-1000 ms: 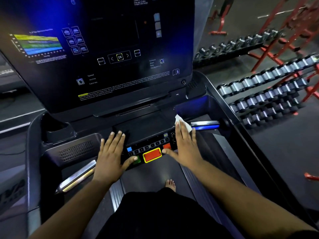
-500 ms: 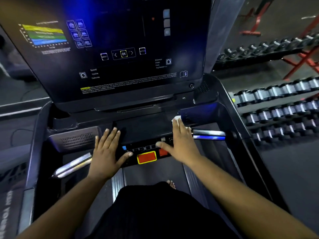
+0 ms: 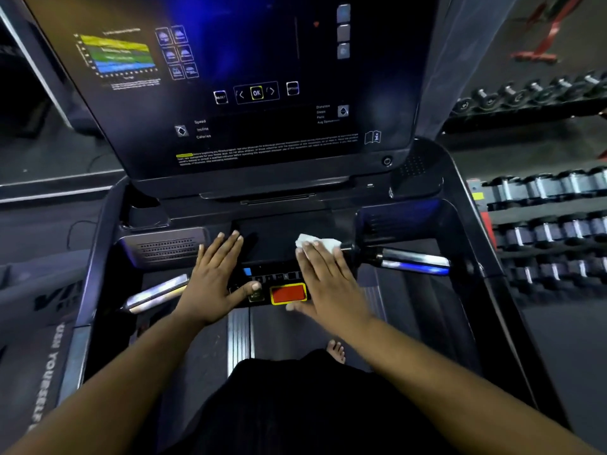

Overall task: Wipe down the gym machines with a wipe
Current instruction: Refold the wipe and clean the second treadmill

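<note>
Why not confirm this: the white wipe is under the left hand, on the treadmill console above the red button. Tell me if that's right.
Not quite. The head view shows the white wipe under the right hand, not the left hand, which rests flat and bare. The rest holds: it lies on the treadmill console, above the red button.

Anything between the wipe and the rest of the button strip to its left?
Yes. The left hand lies flat on the console, thumb reaching the buttons beside the red stop button. The right hand presses the wipe at the strip's right end; a leftward pass meets that thumb.
</note>
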`<state>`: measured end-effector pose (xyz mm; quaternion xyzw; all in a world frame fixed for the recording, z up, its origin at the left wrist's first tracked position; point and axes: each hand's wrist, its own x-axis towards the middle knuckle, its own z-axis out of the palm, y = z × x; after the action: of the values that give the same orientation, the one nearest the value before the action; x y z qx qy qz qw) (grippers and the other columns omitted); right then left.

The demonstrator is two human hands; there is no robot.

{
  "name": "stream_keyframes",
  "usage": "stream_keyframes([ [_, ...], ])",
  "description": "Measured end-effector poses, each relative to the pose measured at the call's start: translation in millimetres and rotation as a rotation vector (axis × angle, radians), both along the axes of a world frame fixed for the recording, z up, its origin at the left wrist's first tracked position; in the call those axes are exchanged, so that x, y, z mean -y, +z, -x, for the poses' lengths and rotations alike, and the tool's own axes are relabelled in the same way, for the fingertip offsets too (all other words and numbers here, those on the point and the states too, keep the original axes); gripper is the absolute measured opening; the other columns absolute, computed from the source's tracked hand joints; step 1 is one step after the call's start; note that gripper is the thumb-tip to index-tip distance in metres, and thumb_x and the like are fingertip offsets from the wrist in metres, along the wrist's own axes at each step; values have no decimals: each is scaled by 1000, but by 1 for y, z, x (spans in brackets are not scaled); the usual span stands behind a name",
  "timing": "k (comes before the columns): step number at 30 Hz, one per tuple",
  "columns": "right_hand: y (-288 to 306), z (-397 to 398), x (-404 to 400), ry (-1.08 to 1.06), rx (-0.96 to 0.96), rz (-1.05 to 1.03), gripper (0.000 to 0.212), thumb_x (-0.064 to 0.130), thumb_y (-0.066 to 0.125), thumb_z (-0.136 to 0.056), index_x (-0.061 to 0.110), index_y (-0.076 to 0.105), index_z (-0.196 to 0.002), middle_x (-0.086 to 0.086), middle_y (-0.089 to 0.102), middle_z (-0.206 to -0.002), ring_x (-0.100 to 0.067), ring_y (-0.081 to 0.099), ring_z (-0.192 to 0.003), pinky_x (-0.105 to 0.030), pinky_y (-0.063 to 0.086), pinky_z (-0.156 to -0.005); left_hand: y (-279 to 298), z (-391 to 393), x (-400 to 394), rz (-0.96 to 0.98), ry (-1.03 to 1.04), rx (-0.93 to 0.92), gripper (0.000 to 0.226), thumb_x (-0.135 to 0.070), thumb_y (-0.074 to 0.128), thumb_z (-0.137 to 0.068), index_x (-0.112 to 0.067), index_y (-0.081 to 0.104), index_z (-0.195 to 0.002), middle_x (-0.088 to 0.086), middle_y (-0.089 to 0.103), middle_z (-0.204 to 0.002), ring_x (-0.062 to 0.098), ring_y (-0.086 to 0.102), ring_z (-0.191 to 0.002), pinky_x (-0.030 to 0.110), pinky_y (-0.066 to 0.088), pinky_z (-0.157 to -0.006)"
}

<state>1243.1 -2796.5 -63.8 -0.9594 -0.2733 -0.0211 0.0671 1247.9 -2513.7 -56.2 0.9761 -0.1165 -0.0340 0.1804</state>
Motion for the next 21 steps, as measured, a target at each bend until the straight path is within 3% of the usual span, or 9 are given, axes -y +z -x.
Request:
stream_keyframes([
  [2, 10, -14, -19, 35, -3, 25, 108, 75, 50, -85, 5, 14, -160, -14, 24, -164, -28, 14, -155, -52, 14, -125, 1, 0, -1, 19, -18, -5, 100, -86, 27, -88, -20, 15, -163, -6, 9, -170, 14, -4, -158, 52, -1, -126],
  [6, 4, -15, -46, 208, 88, 169, 103, 69, 45, -91, 5, 4, -160, -15, 3, -169, -29, -2, -156, -52, 9, -125, 5, -1, -6, 38, -63, -49, 105, -90, 22, -86, -20, 5, -163, -6, -1, -171, 12, -9, -157, 43, -8, -125],
  [9, -13, -1, -32, 265, 192, 273, 103, 68, 49, -91, 5, 7, -160, -15, 0, -169, -29, 1, -156, -51, 16, -125, 6, 3, -13, 38, -68, -61, 109, -91, 20, -84, -20, -4, -162, -6, -11, -169, 11, -13, -156, 39, -9, -125],
  [14, -24, 10, -31, 190, 236, 325, 102, 63, 55, -91, 4, 8, -160, -14, 4, -168, -29, 5, -156, -52, 17, -124, -5, 31, -40, -16, -88, -59, 106, -88, 21, -87, -17, -7, -162, -2, -14, -170, 11, -15, -156, 44, -5, -126],
  [21, -8, 6, -133, 318, 252, 354, 81, 41, 45, -101, 3, 5, -160, -16, 2, -168, -31, 4, -156, -50, 16, -124, -16, 48, -77, -92, -92, -44, 107, -90, 8, -85, -15, -3, -161, 0, -9, -169, 16, -7, -157, 53, -3, -126],
])
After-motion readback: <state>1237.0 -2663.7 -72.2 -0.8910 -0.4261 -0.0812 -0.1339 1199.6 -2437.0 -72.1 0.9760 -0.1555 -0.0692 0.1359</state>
